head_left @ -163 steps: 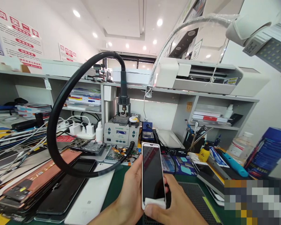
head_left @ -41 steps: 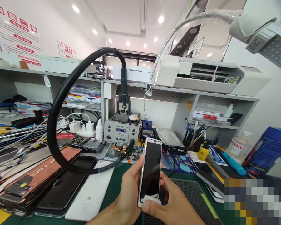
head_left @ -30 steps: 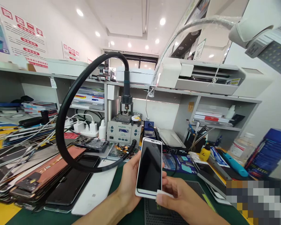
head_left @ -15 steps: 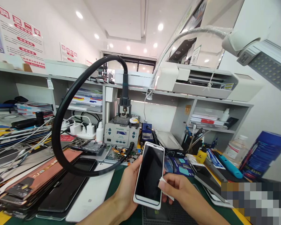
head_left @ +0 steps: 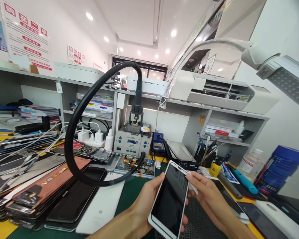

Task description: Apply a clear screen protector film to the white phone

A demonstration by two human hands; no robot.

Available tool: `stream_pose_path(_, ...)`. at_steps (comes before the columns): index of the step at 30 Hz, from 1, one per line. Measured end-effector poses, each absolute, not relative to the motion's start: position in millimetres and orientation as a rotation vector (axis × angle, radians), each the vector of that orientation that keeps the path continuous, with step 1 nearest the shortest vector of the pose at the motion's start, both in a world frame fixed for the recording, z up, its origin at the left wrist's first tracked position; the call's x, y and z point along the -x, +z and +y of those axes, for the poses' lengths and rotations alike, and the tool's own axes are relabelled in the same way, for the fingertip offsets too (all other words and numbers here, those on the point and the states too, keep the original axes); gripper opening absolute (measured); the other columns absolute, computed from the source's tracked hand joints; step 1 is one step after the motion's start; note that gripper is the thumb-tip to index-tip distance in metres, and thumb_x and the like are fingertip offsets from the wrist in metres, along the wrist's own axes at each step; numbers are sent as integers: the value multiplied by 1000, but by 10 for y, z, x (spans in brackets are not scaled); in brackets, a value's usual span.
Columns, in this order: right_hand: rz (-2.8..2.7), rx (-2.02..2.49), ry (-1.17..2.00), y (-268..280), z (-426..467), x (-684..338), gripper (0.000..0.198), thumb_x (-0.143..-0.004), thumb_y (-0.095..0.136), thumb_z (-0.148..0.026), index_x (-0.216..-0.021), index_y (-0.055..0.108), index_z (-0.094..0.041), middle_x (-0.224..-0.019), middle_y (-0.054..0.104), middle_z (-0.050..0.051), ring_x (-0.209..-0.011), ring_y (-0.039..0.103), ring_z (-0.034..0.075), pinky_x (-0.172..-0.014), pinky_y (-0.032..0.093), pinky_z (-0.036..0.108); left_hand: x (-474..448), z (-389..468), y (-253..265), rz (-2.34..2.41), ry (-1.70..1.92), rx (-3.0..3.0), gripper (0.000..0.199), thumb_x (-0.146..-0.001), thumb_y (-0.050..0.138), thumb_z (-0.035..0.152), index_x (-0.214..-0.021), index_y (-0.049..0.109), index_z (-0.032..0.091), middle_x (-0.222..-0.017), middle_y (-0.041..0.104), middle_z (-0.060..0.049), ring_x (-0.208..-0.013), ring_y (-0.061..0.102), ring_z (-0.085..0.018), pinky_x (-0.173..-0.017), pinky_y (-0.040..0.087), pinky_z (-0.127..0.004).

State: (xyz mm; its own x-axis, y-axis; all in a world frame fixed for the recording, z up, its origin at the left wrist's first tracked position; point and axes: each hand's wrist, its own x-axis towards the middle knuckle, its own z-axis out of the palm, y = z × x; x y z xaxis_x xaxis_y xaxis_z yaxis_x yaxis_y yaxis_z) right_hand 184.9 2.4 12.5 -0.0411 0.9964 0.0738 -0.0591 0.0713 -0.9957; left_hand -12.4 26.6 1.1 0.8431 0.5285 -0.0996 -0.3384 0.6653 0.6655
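A white-framed smartphone (head_left: pixel 169 199) with a dark screen lies tilted in my left hand (head_left: pixel 146 205). The thumb runs along its left edge, and fingertips show past the right edge. My right hand (head_left: pixel 205 191) is at the phone's upper right edge, pinching a small white wipe (head_left: pixel 193 188) between thumb and fingers. Part of the wipe is hidden behind those fingers. Below the phone is a dark perforated mat (head_left: pixel 199 220) on a green work surface (head_left: pixel 131 189).
A thick black hose (head_left: pixel 69 132) loops up from the hot-air station (head_left: pixel 132 142). Stacked phone parts (head_left: pixel 47 186) and a white phone back (head_left: pixel 101 205) lie left. A parts tray (head_left: pixel 149 169) sits behind. At right are a yellow bottle (head_left: pixel 215 168) and several phones. A lamp (head_left: pixel 289 76) hangs overhead.
Both hands and the phone have shifted right and lower in view, and the phone tilts more. My right hand with the wipe has gone from the phone's lower right edge to its upper right edge.
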Motion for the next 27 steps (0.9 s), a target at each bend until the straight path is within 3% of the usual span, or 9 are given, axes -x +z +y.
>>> stream_pose_path(3,-1193,1084,1222,120,48,-1904,27,-92,66,-43,-86,71,-17,-75,60,1,-66,47,13,-63,44,26,132,277,0,287,465,-665,79,-93,19,66,-109,68,7,-98,64,-15,-66,68,-23,-63,55,-35)
stream_pose_path(12,-1170,1123,1303,102,15,-1981,24,-83,76,-41,-78,70,-18,-74,62,0,-70,52,15,-67,46,26,203,354,-9,245,258,-669,72,-83,39,70,-103,68,7,-90,66,-15,-63,67,-24,-59,54,-36)
stream_pose_path(19,-1092,1149,1338,115,-9,-1900,29,-80,78,-45,-74,68,-18,-71,64,0,-70,59,18,-72,48,31,190,284,11,363,240,-780,69,-88,30,64,-84,70,9,-74,66,-13,-52,61,-20,-51,42,-28)
stream_pose_path(23,-1088,1128,1380,113,-32,-1864,30,-85,72,-48,-84,72,-18,-74,68,2,-76,62,20,-77,49,32,192,248,37,455,209,-849,78,-90,25,67,-73,70,6,-61,62,-13,-50,58,-17,-50,39,-24)
stream_pose_path(27,-1168,1060,1425,128,-44,-1810,35,-94,60,-47,-80,69,-16,-67,64,0,-64,57,15,-65,45,28,185,222,59,518,240,-881,75,-89,29,71,-76,69,9,-61,61,-10,-49,55,-14,-49,40,-22)
